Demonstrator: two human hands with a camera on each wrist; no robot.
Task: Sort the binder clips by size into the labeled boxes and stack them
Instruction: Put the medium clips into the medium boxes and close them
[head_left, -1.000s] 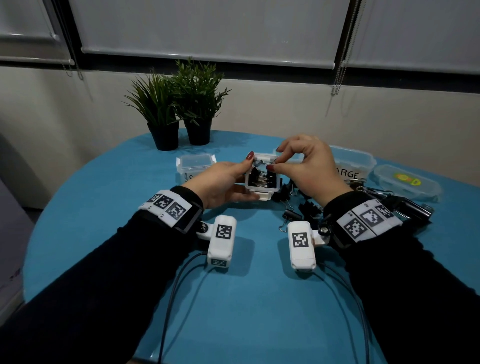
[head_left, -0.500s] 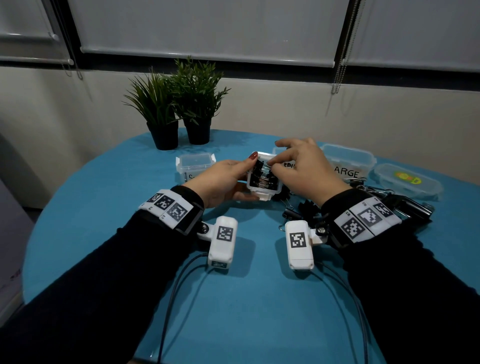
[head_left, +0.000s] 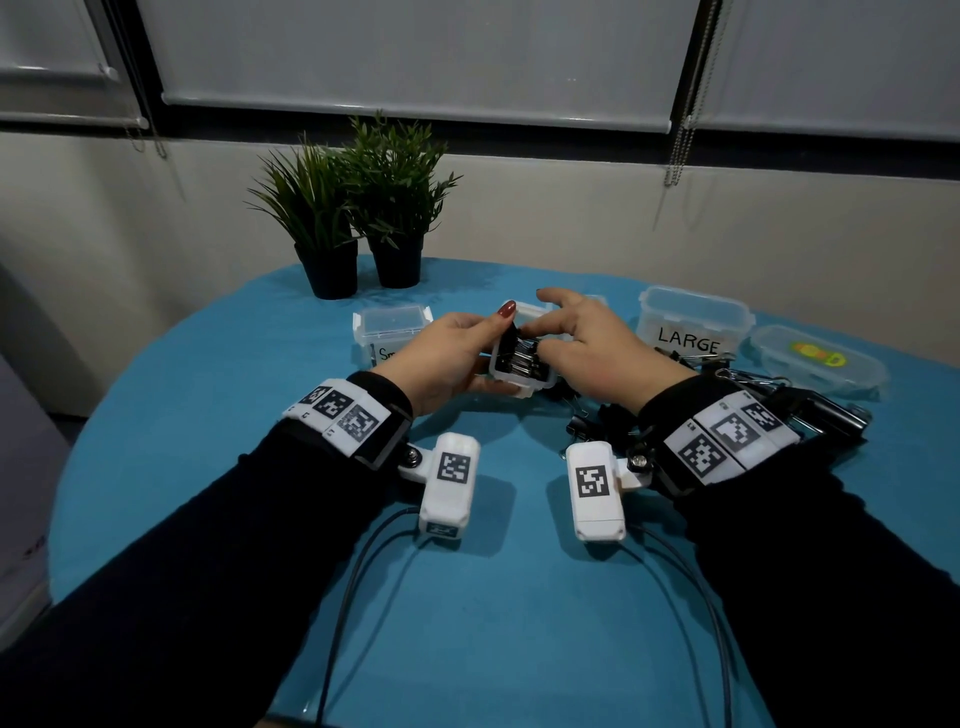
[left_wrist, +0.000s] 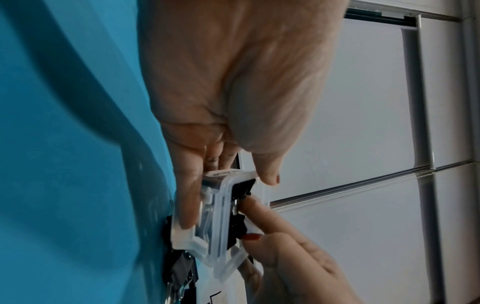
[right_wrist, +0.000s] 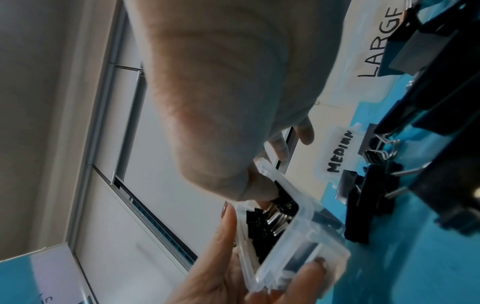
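Note:
My left hand (head_left: 475, 345) grips a small clear box (head_left: 524, 382) just above the blue table, thumb on its far rim and fingers under it. The box is packed with small black binder clips (head_left: 522, 356). My right hand (head_left: 553, 338) reaches over it, forefinger and thumb pressing on the clips while the other fingers spread out. In the left wrist view the right forefinger (left_wrist: 262, 214) lies on the clips in the box (left_wrist: 215, 216). The right wrist view shows the box (right_wrist: 298, 236) with its clips (right_wrist: 267, 218).
A closed box marked small (head_left: 392, 332) stands left of my hands, and a box labelled LARGE (head_left: 693, 325) and a lidded container (head_left: 815, 358) stand right. The medium box (right_wrist: 340, 152) is behind. Loose clips (head_left: 597, 415) lie under my right wrist. Two potted plants (head_left: 358, 218) stand at the back.
My right hand came down from pinching a clip above the box to pressing onto the clips inside. The left hand has tilted the box slightly toward me.

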